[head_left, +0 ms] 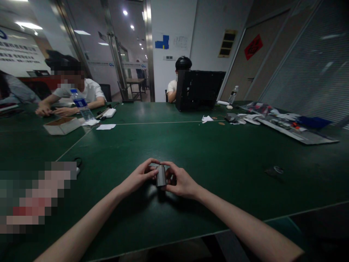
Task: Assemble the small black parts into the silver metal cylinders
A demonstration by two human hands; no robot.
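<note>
Both my hands meet over the green table point(207, 153) near its front edge. Between them stands a small grey metal cylinder point(161, 176). My left hand point(140, 175) pinches it from the left with curled fingers. My right hand point(180, 181) wraps round it from the right, fingers bent over its top. A second small grey part shows just behind the cylinder, between my fingertips; I cannot make out what it is.
A person sits at the far left behind a water bottle point(81, 104) and an open cardboard box point(62, 124). Another person sits behind a black monitor point(199, 90). Papers and flat boards point(294, 129) lie at the right. A small dark ring point(278, 169) lies to my right.
</note>
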